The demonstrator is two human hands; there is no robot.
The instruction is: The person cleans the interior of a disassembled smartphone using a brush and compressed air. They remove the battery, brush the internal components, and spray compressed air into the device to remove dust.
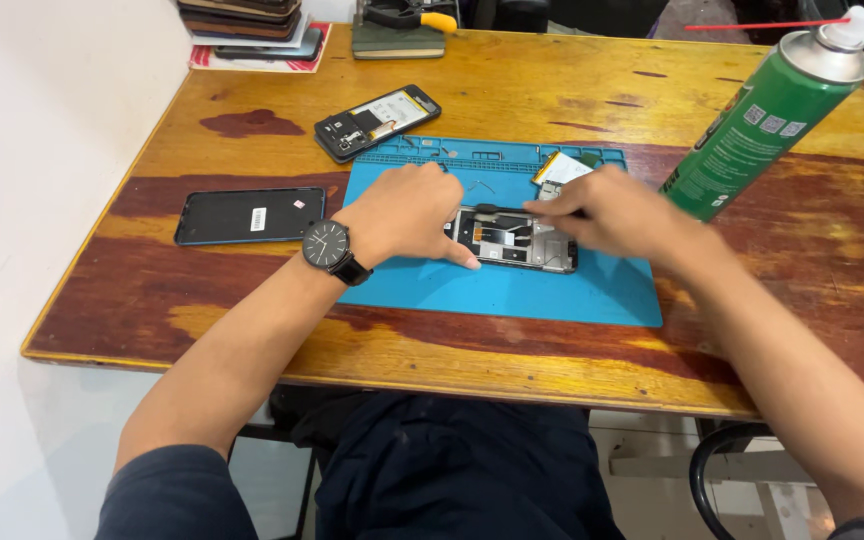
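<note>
I see a wooden table (512,350), worn and red-stained, with a blue mat (512,290) lying near the middle of it, nearer the far edge. A green spray can (767,115) stands toward the table's right edge, just off the mat's far right corner. A black phone (249,215) lies flat left of the mat, another opened phone (377,122) sits beyond the mat's far left corner, and a stack of phones (247,20) rests at the table's far left corner. On the mat's centre lies the open phone frame (517,240), insides up. My left hand (407,215), a dark watch (328,245) on its wrist, presses down on the frame's left end, fingers spread flat, pinning rather than gripping. My right hand (617,212) pinches a thin dark tool (512,210) laid along the frame's far edge, fingers closed narrowly on it. A pale battery (562,168) lies just beyond, at the mat's far edge. I judge the step to be prying or working along that edge; the next move calls for steady downward hold on the left and a light, shallow push of the tool.
</note>
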